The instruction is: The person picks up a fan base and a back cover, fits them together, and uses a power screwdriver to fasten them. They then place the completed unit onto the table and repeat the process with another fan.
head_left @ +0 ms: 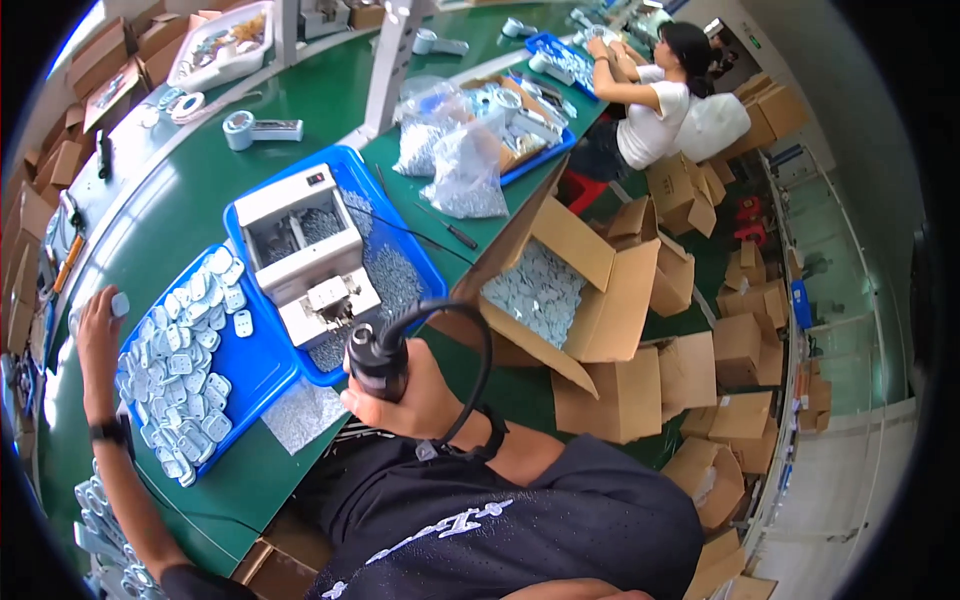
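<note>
My right hand is wrapped around a black corded electric screwdriver, its cable looping back over my wrist. The tool is just in front of a white screw feeder, which stands in a blue tray among loose small screws. At the far left, my left hand is closed on a pale grey-blue part with a rounded end; most of it is hidden by the fingers. Beside that hand, another blue tray bears a heap of pale rounded plates.
Bags of screws lie beyond the feeder, near a loose screwdriver. A pale handled part rests on the green table. At right stands an open carton of plates. A co-worker sits farther along.
</note>
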Motion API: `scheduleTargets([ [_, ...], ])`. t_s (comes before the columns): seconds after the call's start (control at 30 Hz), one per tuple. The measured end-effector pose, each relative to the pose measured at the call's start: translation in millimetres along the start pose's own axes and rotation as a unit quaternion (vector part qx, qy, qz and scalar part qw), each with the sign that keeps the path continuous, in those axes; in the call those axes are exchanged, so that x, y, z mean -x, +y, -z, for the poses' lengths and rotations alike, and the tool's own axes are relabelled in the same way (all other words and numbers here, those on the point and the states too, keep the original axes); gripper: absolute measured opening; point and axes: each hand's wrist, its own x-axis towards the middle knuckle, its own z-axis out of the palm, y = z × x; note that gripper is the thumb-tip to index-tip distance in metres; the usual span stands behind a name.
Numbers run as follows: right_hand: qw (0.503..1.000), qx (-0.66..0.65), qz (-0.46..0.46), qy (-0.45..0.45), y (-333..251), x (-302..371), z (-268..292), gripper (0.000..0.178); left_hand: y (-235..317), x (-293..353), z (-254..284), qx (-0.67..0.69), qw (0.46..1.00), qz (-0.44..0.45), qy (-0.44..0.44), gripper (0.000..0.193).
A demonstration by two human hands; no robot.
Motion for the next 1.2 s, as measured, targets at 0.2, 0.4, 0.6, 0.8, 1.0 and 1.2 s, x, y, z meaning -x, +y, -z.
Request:
scheduleTargets([
  [0.2, 0.997, 0.053, -0.038, -0.035, 23, 1, -17, 0.027, -38, 0, -42, -0.091, 0.988, 0.034, -0.12, 0.061],
  [0.4, 0.994, 0.003, -0.088, -0.07, 15, -18, -27, 0.032, 72, 30, -8, -0.016, 0.982, 0.067, 0.176, 0.053],
  [0.6, 0.976, 0.138, -0.099, -0.134, 27, -71, -97, 0.036, 135, 191, 64, 0.023, 0.935, 0.299, 0.188, 0.052],
  [0.8, 0.851, 0.508, -0.039, -0.129, 85, -150, -141, 0.041, 134, 294, 51, -0.073, 0.865, 0.471, 0.157, 0.055],
  [1.0, 0.753, 0.641, 0.08, -0.127, 133, -178, -155, 0.05, 107, 287, 50, -0.149, 0.875, 0.444, 0.125, 0.058],
  [1.2, 0.776, 0.613, 0.056, -0.14, 125, -185, -159, 0.047, 77, 254, 49, -0.22, 0.784, 0.578, 0.06, 0.061],
])
